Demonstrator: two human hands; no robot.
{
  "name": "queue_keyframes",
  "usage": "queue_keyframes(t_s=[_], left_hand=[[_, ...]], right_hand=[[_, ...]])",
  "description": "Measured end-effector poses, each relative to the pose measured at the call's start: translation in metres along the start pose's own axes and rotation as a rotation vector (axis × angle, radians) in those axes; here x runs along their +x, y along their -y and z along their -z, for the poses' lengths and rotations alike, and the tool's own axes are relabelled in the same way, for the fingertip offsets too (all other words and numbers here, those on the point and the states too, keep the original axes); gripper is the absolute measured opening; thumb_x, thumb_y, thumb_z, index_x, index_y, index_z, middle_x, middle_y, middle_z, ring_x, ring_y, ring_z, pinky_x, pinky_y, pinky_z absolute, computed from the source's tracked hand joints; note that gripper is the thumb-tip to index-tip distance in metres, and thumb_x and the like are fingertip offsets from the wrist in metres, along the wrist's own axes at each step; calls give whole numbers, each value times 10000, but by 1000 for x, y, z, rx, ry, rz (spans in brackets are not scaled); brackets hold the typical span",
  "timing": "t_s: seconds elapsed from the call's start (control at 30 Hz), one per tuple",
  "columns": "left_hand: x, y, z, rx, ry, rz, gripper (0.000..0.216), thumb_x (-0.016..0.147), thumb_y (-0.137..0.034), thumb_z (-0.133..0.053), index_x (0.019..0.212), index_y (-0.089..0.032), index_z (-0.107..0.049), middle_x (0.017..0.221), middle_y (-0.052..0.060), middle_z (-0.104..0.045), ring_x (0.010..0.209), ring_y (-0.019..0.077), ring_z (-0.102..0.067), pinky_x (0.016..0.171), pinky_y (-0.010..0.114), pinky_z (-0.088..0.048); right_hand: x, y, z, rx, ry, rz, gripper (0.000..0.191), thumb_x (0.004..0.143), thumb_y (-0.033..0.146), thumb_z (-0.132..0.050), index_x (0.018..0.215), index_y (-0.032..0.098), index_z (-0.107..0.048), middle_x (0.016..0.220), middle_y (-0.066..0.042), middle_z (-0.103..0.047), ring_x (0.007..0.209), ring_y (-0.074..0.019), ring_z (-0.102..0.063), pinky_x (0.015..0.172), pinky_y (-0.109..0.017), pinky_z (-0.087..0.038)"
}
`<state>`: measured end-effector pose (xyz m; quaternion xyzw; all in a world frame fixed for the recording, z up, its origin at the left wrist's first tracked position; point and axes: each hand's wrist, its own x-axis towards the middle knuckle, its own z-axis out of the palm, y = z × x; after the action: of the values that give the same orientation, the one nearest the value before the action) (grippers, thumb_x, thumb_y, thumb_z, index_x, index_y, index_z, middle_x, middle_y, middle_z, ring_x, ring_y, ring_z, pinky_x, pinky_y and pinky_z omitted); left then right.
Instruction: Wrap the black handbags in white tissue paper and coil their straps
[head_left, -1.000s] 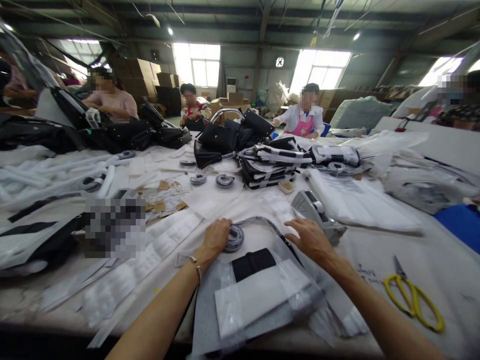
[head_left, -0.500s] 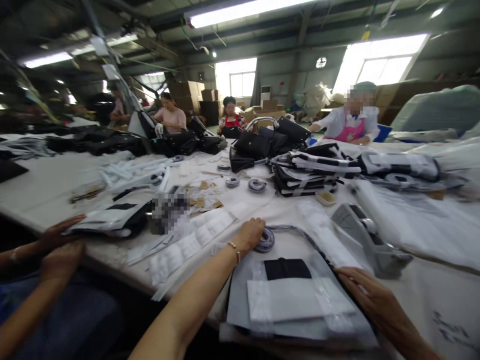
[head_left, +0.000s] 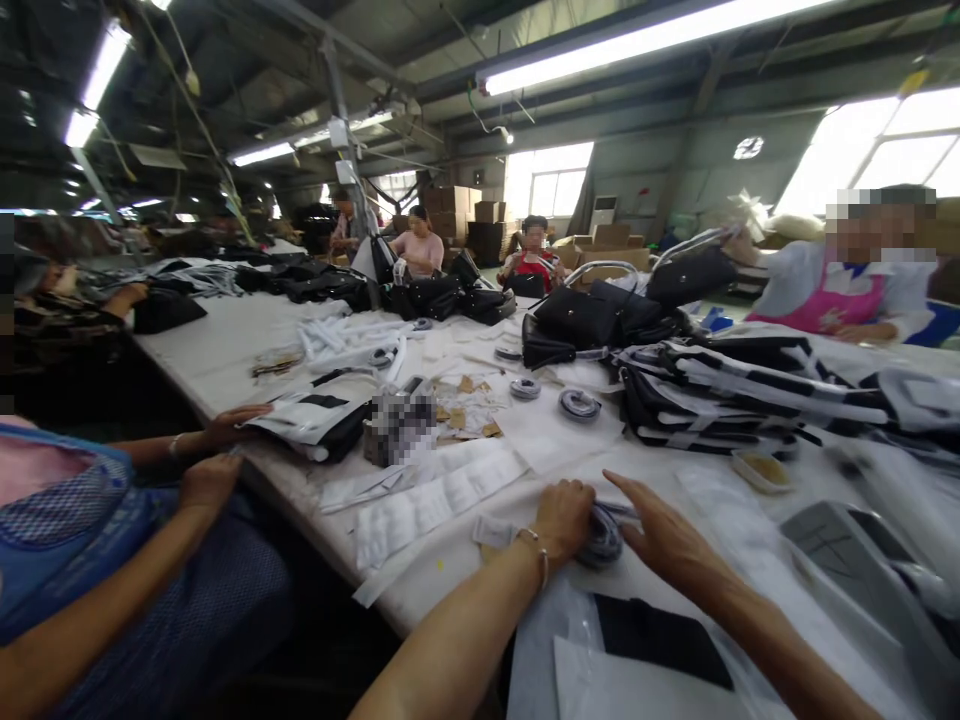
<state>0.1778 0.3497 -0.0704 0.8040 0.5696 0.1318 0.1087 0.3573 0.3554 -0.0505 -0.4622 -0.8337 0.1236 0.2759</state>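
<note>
My left hand [head_left: 564, 520] is closed round a grey roll of tape [head_left: 604, 535] lying on the white table [head_left: 225, 350]. My right hand [head_left: 667, 540] reaches in from the right, fingers stretched out, touching the same roll. Just below my hands lies a black piece in a clear plastic bag [head_left: 660, 640] with a white sheet over it.
A co-worker's two hands [head_left: 225, 440] rest at the table edge on the left by a black-and-white piece. Tape rolls [head_left: 577, 403], white strips [head_left: 435, 500], a stack of black-and-white bags [head_left: 735, 400], black handbags [head_left: 592, 315] and a grey tape dispenser [head_left: 862, 560] crowd the table. Other people sit across.
My view has swung left, bringing the co-worker into sight. My right hand has come off the plastic bag and moved up to the tape roll; my left hand stays on it.
</note>
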Motion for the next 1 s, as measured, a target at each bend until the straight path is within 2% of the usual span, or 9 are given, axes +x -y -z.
queue_keyframes(t_s=[0.1, 0.17, 0.33, 0.5, 0.57, 0.63, 0.8, 0.9, 1.0], left_hand=[[-2, 0, -2, -45, -58, 92, 367, 969, -122, -357, 1328, -123, -430, 1282, 144, -541, 1074, 224, -598, 878, 333, -508], [-3, 0, -1, -70, -81, 137, 372, 974, -106, -327, 1337, -112, -408, 1347, 159, -490, 1100, 217, -590, 885, 324, -508], [-3, -3, 1, -113, -34, 142, 230, 957, -156, -402, 1126, -126, -556, 1105, 128, -621, 1024, 250, -616, 832, 357, -525], [-8, 5, 17, -138, -30, 116, 272, 936, -325, -537, 1154, -168, -579, 1113, 92, -629, 985, 229, -624, 820, 335, -526], [-24, 27, 36, -112, -97, 134, 329, 910, -399, -603, 1195, -237, -578, 1163, 33, -619, 1021, 176, -611, 871, 269, -510], [-54, 62, 60, 6, -223, 254, 264, 930, -345, -592, 1190, -296, -593, 1180, -18, -617, 1079, 127, -581, 927, 203, -473], [-151, 155, 114, 213, -264, 645, 248, 929, -105, -461, 1101, -144, -637, 1132, 130, -638, 1093, 256, -575, 963, 383, -465], [-181, 190, 121, 252, -198, 730, 285, 910, -45, -412, 1026, -110, -665, 1055, 164, -666, 1041, 284, -610, 918, 409, -475], [-185, 206, 116, 230, -165, 771, 313, 905, -30, -392, 986, -114, -682, 1008, 161, -685, 957, 270, -650, 846, 377, -493]], right_hand=[[18, -5, -56, 42, 46, 40, 748, 640, 201, -460, 1382, 116, -496, 1394, -147, -558, 1289, -265, -526, 1117, -459, -396], [16, -19, -76, 46, 56, 6, 720, 689, 224, -448, 1399, 105, -469, 1362, -163, -581, 1237, -280, -569, 1078, -473, -432], [5, -40, -79, -12, 42, -47, 464, 816, 330, -431, 1185, 147, -645, 1166, -148, -699, 1062, -309, -650, 978, -474, -488], [3, -35, -74, -31, 21, -50, 417, 845, 394, -436, 1114, 193, -683, 1094, -114, -726, 1000, -296, -660, 926, -432, -506], [3, -35, -74, -29, 31, -58, 439, 848, 446, -448, 1117, 192, -685, 1087, -116, -728, 990, -301, -661, 917, -438, -510], [3, -37, -74, -27, 40, -66, 474, 836, 484, -459, 1122, 181, -686, 1090, -123, -728, 987, -311, -661, 918, -455, -509], [3, -40, -76, -15, 46, -61, 483, 827, 489, -465, 1127, 182, -687, 1107, -120, -724, 998, -323, -655, 927, -485, -499], [4, -40, -76, -14, 40, -59, 474, 831, 479, -459, 1127, 189, -689, 1115, -119, -723, 1011, -331, -653, 923, -492, -500], [5, -39, -76, -24, 45, -55, 479, 829, 475, -458, 1129, 182, -690, 1112, -124, -724, 1013, -336, -655, 923, -497, -501]])
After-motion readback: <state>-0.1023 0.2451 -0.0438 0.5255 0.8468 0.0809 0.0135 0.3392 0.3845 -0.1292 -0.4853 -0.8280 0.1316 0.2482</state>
